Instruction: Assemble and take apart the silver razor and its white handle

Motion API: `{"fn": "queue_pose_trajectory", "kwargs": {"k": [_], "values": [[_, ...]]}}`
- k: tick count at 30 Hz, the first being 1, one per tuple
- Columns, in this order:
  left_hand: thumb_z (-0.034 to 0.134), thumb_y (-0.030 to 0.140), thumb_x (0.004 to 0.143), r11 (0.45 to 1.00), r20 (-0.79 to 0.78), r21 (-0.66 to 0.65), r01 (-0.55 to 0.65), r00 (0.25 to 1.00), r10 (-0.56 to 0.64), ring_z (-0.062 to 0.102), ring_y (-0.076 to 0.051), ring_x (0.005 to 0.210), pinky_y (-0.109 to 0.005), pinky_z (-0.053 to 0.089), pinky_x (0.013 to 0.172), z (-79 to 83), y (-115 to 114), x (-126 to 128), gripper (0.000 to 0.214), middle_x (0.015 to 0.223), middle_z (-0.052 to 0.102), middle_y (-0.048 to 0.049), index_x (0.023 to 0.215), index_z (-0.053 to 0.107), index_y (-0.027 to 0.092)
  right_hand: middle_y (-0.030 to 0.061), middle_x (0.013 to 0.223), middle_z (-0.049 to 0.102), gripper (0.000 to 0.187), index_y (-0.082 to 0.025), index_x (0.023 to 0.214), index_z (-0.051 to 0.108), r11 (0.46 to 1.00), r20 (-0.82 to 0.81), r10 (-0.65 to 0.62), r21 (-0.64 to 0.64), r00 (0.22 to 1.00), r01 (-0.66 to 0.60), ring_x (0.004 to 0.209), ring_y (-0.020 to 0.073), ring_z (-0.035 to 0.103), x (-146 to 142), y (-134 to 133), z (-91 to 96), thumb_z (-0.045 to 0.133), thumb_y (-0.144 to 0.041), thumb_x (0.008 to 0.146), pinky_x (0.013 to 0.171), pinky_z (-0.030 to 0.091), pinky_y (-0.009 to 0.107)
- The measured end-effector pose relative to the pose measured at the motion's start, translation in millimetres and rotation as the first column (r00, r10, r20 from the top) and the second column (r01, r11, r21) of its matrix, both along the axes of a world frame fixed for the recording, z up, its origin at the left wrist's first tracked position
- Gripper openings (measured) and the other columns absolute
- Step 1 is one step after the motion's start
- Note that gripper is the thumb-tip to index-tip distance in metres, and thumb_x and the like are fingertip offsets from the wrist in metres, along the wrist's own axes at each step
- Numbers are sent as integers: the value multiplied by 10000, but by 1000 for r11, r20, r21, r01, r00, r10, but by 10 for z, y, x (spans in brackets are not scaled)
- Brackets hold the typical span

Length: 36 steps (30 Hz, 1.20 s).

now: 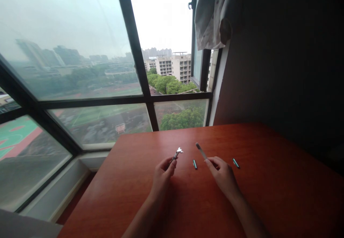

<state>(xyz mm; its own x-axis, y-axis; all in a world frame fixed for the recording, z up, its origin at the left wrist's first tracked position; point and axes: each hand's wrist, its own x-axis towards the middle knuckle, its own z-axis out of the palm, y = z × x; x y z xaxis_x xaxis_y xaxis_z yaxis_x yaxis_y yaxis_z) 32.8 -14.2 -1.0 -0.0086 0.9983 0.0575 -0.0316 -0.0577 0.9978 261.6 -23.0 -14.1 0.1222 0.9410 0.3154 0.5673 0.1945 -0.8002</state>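
A silver tool (176, 154) is being pinched by the left hand (162, 173), a stick (201, 151) by the right hand (221, 173). The red table (129, 175) is being lit by windows (88, 52) at its far edge.

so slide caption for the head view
Left hand holds a shiny-tipped tool, right hand a slim rod, above a table.

A single head-worn camera is looking forward and down from above the near side of the reddish-brown wooden table (115, 180). It is facing the dark-framed window (146, 96) beyond the table's far edge, and is viewing the nearer left hand (163, 173) and right hand (222, 175) from behind, over the table.
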Motion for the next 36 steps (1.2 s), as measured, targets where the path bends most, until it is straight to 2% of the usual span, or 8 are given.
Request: {"fn": "queue_pose_trajectory", "kwargs": {"k": [3, 5, 9, 12, 19, 26, 36], "values": [[697, 496, 734, 1000, -11, 15, -18, 1000, 18, 405, -97, 549, -203, 317, 498, -6, 7, -1, 464, 618, 503, 11, 1000, 734, 119, 89, 851, 725, 342, -183, 833, 713, 988, 154, -133, -55, 979, 143, 762, 223, 651, 266, 80, -87, 474, -423, 875, 669, 461, 287], [699, 496, 727, 998, -31, 33, -44, 999, 45, 442, -116, 592, -211, 345, 530, 0, 9, -3, 448, 646, 533, -4, 978, 743, 128, 77, 862, 734, 304, -208, 892, 718, 957, 252, -216, -137, 943, 256, 753, 220, 658, 426, 107, -119, 481, -396, 866, 634, 445, 279], [690, 497, 730, 997, -44, 49, -60, 997, 62, 472, -139, 639, -224, 374, 566, 23, 3, -1, 438, 677, 557, -18, 971, 746, 136, 67, 844, 734, 259, -228, 888, 712, 896, 414, -259, -235, 873, 377, 728, 217, 657, 606, 125, -133, 489, -359, 865, 545, 379, 261], [681, 505, 733, 998, -48, 40, -43, 998, 45, 465, -139, 625, -223, 368, 556, 36, -7, 10, 444, 672, 553, -18, 969, 745, 135, 58, 804, 726, 234, -229, 849, 702, 889, 478, -226, -255, 849, 380, 689, 205, 644, 633, 141, -149, 497, -341, 866, 514, 337, 257], [685, 518, 726, 999, -48, 34, -22, 999, 24, 454, -131, 600, -225, 366, 548, 35, -22, 33, 465, 653, 558, -18, 982, 746, 133, 69, 810, 692, 211, -204, 847, 686, 902, 580, -234, -170, 780, 397, 704, 189, 627, 616, 163, -210, 505, -307, 879, 526, 316, 254], [687, 520, 727, 999, -50, 34, -31, 998, 32, 453, -125, 595, -221, 367, 545, 43, -22, 27, 471, 647, 556, -16, 984, 747, 129, 75, 923, 675, 219, -223, 940, 677, 883, 619, -229, -191, 751, 428, 735, 199, 628, 592, 78, -132, 504, -348, 889, 517, 307, 260], [674, 519, 735, 999, -81, 38, -28, 996, 31, 456, -128, 589, -220, 368, 538, 21, -14, 16, 465, 646, 566, -16, 984, 744, 132, 83, 900, 671, 192, -233, 926, 694, 878, 647, -202, -212, 735, 428, 716, 186, 632, 580, 66, -120, 514, -286, 883, 503, 288, 260]]}}
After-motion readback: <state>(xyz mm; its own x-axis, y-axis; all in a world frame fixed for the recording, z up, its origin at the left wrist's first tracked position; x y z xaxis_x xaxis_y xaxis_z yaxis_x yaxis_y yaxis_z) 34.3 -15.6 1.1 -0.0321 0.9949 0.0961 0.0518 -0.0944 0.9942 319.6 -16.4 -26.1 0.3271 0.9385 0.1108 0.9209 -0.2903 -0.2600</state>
